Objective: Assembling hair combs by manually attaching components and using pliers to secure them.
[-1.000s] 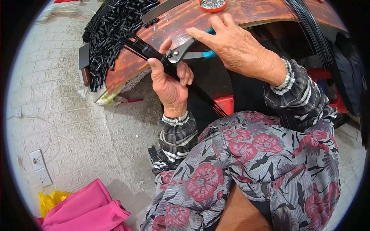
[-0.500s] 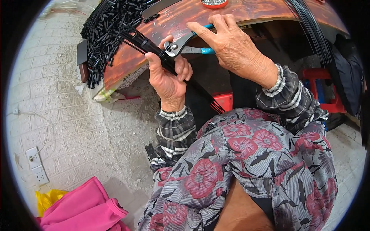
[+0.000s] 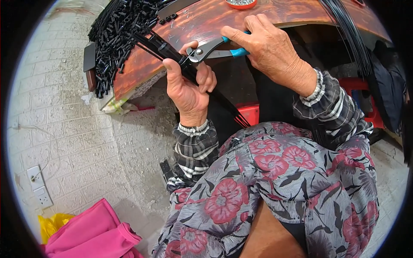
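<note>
My left hand (image 3: 189, 94) is closed around a bundle of thin black ribs (image 3: 160, 45) that looks like an umbrella frame. The ribs slant from the table edge down past my palm, their lower ends over my lap. In my right hand (image 3: 275, 53) are pliers (image 3: 213, 54) with teal handles, my fingers wrapped round the grips. Their metal jaws rest against the black collar of the bundle, between my left thumb and fingertips. What exactly the jaws touch is too small to tell.
On the brown wooden table (image 3: 206, 21) lies a heap of small black tubular parts (image 3: 109, 47). A red dish (image 3: 241, 4) holds tiny metal pieces. Long black rods (image 3: 350, 34) overhang the right edge, near a red stool (image 3: 374, 120). Pink cloth (image 3: 92, 230) lies at lower left.
My right hand and the pliers have shifted slightly to the right, and the handles look a little closer together. My left hand holds the bundle in nearly the same place.
</note>
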Action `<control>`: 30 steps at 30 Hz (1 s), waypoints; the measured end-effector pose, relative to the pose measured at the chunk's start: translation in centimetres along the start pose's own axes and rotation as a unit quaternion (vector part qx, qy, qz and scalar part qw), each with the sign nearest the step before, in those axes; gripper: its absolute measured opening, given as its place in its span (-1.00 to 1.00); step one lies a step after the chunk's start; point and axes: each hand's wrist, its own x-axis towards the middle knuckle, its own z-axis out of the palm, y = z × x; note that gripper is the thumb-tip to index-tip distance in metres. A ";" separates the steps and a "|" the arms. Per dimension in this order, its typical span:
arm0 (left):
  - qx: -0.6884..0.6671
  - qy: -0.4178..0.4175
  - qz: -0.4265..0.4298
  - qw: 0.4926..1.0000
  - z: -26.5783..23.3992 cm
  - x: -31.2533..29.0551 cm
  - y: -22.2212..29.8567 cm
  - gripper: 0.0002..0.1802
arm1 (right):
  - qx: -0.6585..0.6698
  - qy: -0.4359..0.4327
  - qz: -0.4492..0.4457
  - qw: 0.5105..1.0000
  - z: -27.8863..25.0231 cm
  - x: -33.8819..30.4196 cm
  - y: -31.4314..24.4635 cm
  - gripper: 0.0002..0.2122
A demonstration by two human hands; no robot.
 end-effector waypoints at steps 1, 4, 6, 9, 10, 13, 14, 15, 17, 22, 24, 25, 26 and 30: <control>0.001 0.000 0.003 1.000 0.0 0.0 0.1 -0.32 | 0.000 0.002 -0.002 1.000 -0.1 0.2 0.3 -0.48; -0.002 0.023 0.004 1.000 0.1 -0.1 0.2 -0.31 | -0.003 0.018 -0.037 0.999 -0.5 0.7 1.3 -0.56; 0.009 0.010 0.006 1.000 0.0 -0.1 -0.2 -0.31 | -0.010 0.009 -0.068 0.998 -0.9 1.1 2.1 -0.62; 0.041 0.021 0.035 0.998 0.5 -0.6 -0.3 -0.30 | 0.031 0.010 -0.141 0.990 -2.0 2.6 3.4 -0.66; 0.060 0.038 0.052 0.996 0.6 -0.6 -0.5 -0.29 | 0.077 0.004 -0.180 0.981 -2.1 3.1 4.0 -0.67; 0.000 -0.005 0.098 0.995 0.6 -0.8 -1.1 -0.37 | 0.272 -0.255 -0.111 0.921 -3.6 4.5 4.4 -0.62; -0.004 -0.008 0.094 0.996 0.7 -0.9 -1.0 -0.37 | 0.360 -0.456 0.022 0.814 -4.3 4.7 3.9 -0.60; 0.041 -0.001 0.084 0.996 0.7 -1.0 -0.9 -0.41 | 0.463 -0.542 0.113 0.692 -4.4 4.6 3.8 -0.59; 0.046 -0.020 0.044 0.998 1.4 -1.3 -0.8 -0.50 | 0.485 -0.605 0.150 0.614 -4.3 4.4 4.6 -0.62; 0.047 0.004 0.035 0.998 1.3 -1.3 -0.5 -0.52 | 0.314 -0.472 0.014 0.824 -4.4 3.6 3.5 -0.66; 0.053 0.024 0.059 0.997 1.6 -1.3 -0.7 -0.52 | 0.008 -0.051 -0.243 0.969 -4.6 2.5 3.4 -0.67; 0.042 0.037 0.044 0.997 1.2 -1.4 -0.5 -0.50 | 0.018 -0.053 -0.229 0.972 -5.1 2.9 3.4 -0.72; 0.041 0.039 0.045 0.997 1.1 -1.5 -0.7 -0.50 | 0.019 -0.054 -0.231 0.971 -5.3 3.0 3.6 -0.72; 0.016 -0.014 0.076 0.997 1.1 -1.6 -1.0 -0.44 | 0.472 -0.508 0.202 0.691 -5.7 2.9 2.6 -0.72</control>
